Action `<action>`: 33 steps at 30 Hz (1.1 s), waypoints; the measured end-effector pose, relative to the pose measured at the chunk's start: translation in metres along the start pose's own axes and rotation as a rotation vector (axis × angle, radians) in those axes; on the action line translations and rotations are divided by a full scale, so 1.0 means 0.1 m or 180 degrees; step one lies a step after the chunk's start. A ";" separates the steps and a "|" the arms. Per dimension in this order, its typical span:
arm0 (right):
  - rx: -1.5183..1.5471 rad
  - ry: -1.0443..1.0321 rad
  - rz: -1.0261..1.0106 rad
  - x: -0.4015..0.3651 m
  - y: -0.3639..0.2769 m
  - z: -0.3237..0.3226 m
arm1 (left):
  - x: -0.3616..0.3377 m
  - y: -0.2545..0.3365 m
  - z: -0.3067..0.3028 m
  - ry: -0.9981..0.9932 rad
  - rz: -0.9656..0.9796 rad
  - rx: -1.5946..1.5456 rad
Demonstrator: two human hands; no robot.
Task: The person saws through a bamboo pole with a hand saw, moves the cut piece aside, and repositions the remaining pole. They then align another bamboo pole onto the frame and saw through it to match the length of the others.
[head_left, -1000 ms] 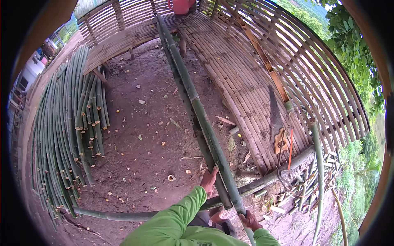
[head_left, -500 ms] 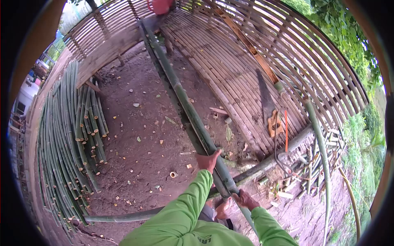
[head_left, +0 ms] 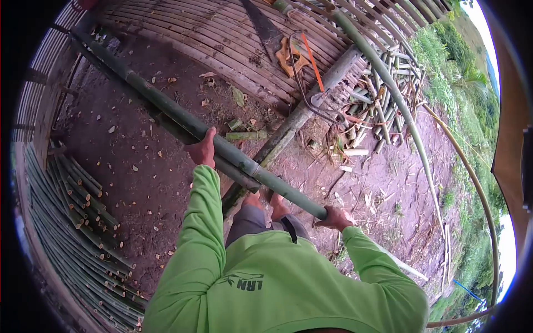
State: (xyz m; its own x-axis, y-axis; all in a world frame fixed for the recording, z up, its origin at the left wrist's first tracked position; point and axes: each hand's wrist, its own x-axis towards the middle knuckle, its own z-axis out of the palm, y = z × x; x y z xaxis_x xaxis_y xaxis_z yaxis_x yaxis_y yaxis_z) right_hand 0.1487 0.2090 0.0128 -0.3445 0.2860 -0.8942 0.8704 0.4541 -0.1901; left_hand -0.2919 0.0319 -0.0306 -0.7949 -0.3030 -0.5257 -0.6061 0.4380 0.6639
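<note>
My left hand (head_left: 202, 149) is closed around a long green bamboo pole (head_left: 227, 151), its thumb over the top. The cut near end of that pole is in the grip of my right hand (head_left: 336, 218). A second, darker bamboo piece (head_left: 236, 173) lies along its lower side and ends short of my right hand; whether my left fingers also hold it is hidden. Both run away to the far upper left. Below them a thick bamboo log (head_left: 286, 133) crosses at an angle, near my bare feet (head_left: 280, 206).
Many cut bamboo poles (head_left: 61, 238) are stacked at the lower left. On the slatted bamboo platform (head_left: 189, 33) lie a handsaw (head_left: 288, 58) and a bow saw with an orange part (head_left: 312, 61). Bamboo offcuts (head_left: 386, 105) are heaped to the right, below a leaning pole (head_left: 383, 72).
My view has swung to the right and down. The pole now reaches past the darker piece at my end, and my hands are farther apart, both still gripping.
</note>
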 end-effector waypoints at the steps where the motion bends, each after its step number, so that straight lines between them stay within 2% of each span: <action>1: 0.0186 0.0133 0.0097 0.25 0.22 0.29 | -0.03 0.01 -0.05 0.0030 -0.0111 0.0097; 3: 0.0045 0.0233 -0.0007 0.27 0.15 0.26 | 0.19 -0.12 -0.06 -0.0236 0.0175 0.0156; 5: 0.0030 0.0226 0.0001 0.32 0.24 0.34 | 0.16 -0.15 -0.15 0.0116 0.1205 0.0737; 7: -0.0093 0.0329 -0.0079 0.35 0.26 0.35 | -0.20 0.08 -0.18 0.1111 0.2993 0.1784; 10: -0.0197 0.0343 -0.0032 0.19 0.15 0.23 | -1.16 0.34 0.20 -0.1925 0.2129 -0.0291; 11: -0.0166 0.0258 -0.0022 0.15 0.11 0.17 | -1.26 0.15 0.52 -0.2657 0.1642 -0.0306; 12: -0.0146 0.0171 -0.0033 0.17 0.07 0.11 | -1.54 0.19 0.73 -0.3426 0.0765 -0.0379; 13: -0.0105 0.0298 -0.0110 0.15 0.09 0.13 | -1.72 0.16 0.99 -0.3574 0.0393 -0.0008; 15: -0.0102 0.0303 -0.0126 0.14 0.08 0.11 | -1.78 -0.14 1.70 -0.3700 -0.1091 -0.0455; 19: 0.0024 0.0380 -0.0183 0.12 0.09 0.13 | -1.98 -0.16 2.54 -0.3151 -0.1748 -0.2058; 22: -0.0078 0.0377 -0.0165 0.12 0.08 0.12 | -2.02 -0.02 2.78 -0.3360 -0.1610 -0.3124; 23: -0.0066 0.0388 -0.0183 0.14 0.07 0.12 | -1.99 0.04 2.81 -0.3173 -0.1763 -0.3146; 26: -0.0043 0.0454 -0.0272 0.16 0.05 0.12 | -1.87 0.07 2.78 -0.2781 -0.1574 -0.3091; 27: -0.0068 0.0499 -0.0316 0.17 0.03 0.08 | -1.77 0.12 2.78 -0.2646 -0.1727 -0.3267; 28: -0.0090 0.0499 -0.0364 0.17 0.02 0.09 | -1.65 0.22 2.69 -0.2636 -0.1392 -0.3346; 30: 0.0025 0.0547 -0.0449 0.19 0.04 0.11 | -1.49 0.42 2.15 -0.2518 -0.0790 -0.3361; 33: -0.0003 0.0439 -0.0522 0.21 0.04 0.12 | -1.54 0.73 0.93 -0.2372 0.0970 -0.1656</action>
State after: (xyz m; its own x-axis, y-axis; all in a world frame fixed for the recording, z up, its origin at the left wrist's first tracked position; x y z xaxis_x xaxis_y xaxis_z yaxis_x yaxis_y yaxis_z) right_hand 0.1494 0.2074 -0.0117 -0.5263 0.3209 -0.7874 0.7985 0.5048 -0.3280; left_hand -0.2109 0.1895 0.0497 -0.8064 0.4568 -0.3755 -0.4560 -0.0761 0.8867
